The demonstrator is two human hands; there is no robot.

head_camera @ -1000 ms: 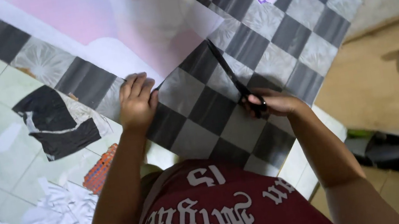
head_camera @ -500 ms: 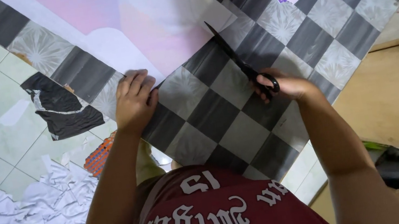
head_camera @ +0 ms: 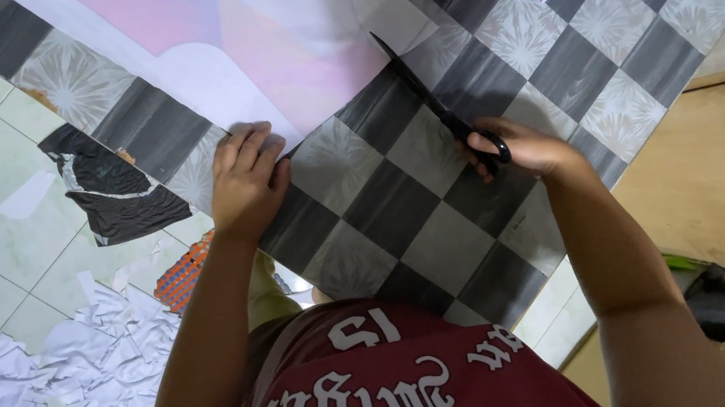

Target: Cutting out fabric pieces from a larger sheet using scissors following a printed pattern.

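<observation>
Lying left of the checkered mat (head_camera: 404,216): white paper scraps (head_camera: 11,390), black scrap (head_camera: 110,192).

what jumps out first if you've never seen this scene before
The black scissors in the right hand stand out, blades pointing up across a large pink and white sheet at the centre. The left hand presses the sheet's edge flat on a grey checkered mat. White paper scraps pile at lower left.
</observation>
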